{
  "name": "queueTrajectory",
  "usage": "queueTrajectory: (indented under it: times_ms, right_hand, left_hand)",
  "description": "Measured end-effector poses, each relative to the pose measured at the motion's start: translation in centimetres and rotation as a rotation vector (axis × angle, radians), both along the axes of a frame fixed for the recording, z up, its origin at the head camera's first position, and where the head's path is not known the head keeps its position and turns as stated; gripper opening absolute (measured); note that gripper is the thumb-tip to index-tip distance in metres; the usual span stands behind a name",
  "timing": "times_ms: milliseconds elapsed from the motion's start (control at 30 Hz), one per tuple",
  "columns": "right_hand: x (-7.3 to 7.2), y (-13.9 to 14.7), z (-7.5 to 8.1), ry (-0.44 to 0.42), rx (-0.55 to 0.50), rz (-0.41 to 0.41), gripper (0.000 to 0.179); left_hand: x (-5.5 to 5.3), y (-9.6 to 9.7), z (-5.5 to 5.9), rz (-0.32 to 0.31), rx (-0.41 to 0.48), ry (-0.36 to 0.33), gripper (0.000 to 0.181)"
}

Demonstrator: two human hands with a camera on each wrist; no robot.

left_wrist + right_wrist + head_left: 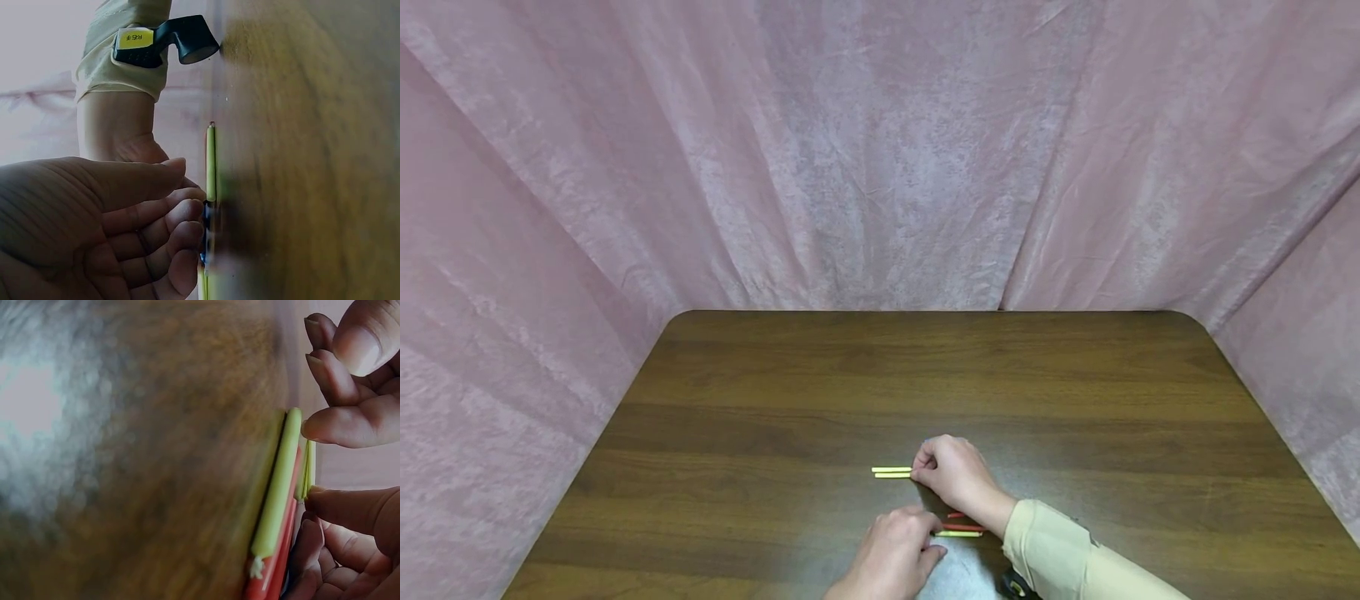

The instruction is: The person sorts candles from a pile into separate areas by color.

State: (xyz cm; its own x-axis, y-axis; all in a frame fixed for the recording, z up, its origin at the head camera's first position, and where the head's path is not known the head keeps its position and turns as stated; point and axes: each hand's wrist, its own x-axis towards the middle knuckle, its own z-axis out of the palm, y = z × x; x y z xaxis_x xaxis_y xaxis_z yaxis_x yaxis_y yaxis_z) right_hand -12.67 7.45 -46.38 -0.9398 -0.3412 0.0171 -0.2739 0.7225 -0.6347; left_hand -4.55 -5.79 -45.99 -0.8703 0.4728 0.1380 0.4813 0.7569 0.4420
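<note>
My right hand [957, 475] is over the middle of the table, with thumb and forefinger pinching the near end of a yellow candle. Two thin yellow candles [891, 472] lie side by side to the left of those fingertips. Closer to me, my left hand [895, 546] rests low beside another yellow candle [278, 481] with a short pale wick. One of its fingertips touches that candle's end, while the thumb stays apart. Red candles [962, 527] lie alongside. Something small and blue [205, 234] is partly hidden behind the left fingers.
The brown wooden table [737, 417] has rounded far corners. Pink curtains [887, 167] hang behind it and on both sides. A black wrist camera [1017, 583] sits by the right sleeve. Bright glare [31, 394] lies on the tabletop near the hands.
</note>
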Motion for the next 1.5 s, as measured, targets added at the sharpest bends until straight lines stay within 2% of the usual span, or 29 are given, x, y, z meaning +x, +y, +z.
queueTrajectory:
  times_ms: [400, 600, 733, 933, 1333, 1500]
  right_hand:
    - [0.0, 0.1, -0.3, 0.018, 0.005, 0.004, 0.017]
    - [0.1, 0.4, -0.5, 0.011, -0.022, 0.010, 0.016]
    - [0.0, 0.7, -0.6, -0.002, -0.042, 0.011, 0.017]
    - [-0.2, 0.8, -0.9, 0.008, -0.053, 0.020, 0.016]
    - [0.2, 1.7, -0.5, -0.010, -0.097, 0.010, 0.017]
    - [0.6, 2.5, -0.2, 0.000, -0.116, 0.002, 0.017]
  left_hand:
    - [0.0, 0.0, -0.3, 0.013, 0.018, -0.017, 0.013]
    - [-0.1, 0.1, -0.4, 0.023, 0.017, -0.002, 0.014]
    - [-0.2, 0.1, -0.4, 0.041, 0.006, 0.004, 0.014]
    - [-0.4, 0.3, -0.4, 0.061, -0.015, -0.023, 0.015]
    - [-0.8, 0.7, -0.6, 0.068, -0.058, -0.022, 0.013]
    - [-1.0, 0.6, -0.6, 0.058, -0.044, 0.036, 0.016]
